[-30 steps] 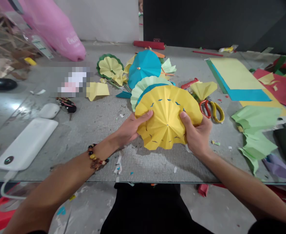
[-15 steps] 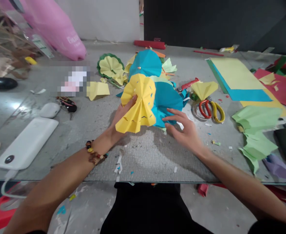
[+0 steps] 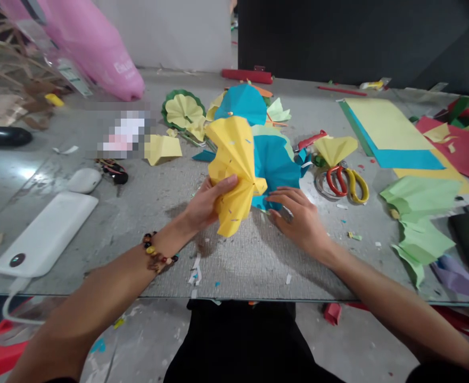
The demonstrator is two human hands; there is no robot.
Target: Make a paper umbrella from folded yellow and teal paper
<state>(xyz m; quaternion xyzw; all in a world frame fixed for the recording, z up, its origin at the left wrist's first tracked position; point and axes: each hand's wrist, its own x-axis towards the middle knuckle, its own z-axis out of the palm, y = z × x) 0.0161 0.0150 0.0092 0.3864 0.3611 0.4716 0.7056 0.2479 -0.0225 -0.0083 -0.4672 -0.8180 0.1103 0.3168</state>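
My left hand is closed on a yellow pleated paper flower, the thumb pressed on its near face. Small slits run along the flower's folds, and its pinched centre now points to the right. Just behind it lies a blue pleated paper flower with pale green paper under it. My right hand rests at the near edge of that blue flower, fingers bent slightly and apart from the thumb. Whether the fingertips touch the paper I cannot tell. Farther back is another blue paper flower.
Scissors with red and yellow handles lie right of my right hand. Coloured paper sheets and crumpled light green paper are at the right. A white power bank lies left, below a pink bag. Paper scraps dot the table.
The yellow flower has turned in my left hand, its centre swinging to the right and its lower edge dropping. My right hand has stayed near the blue flower, its fingers slightly more bent.
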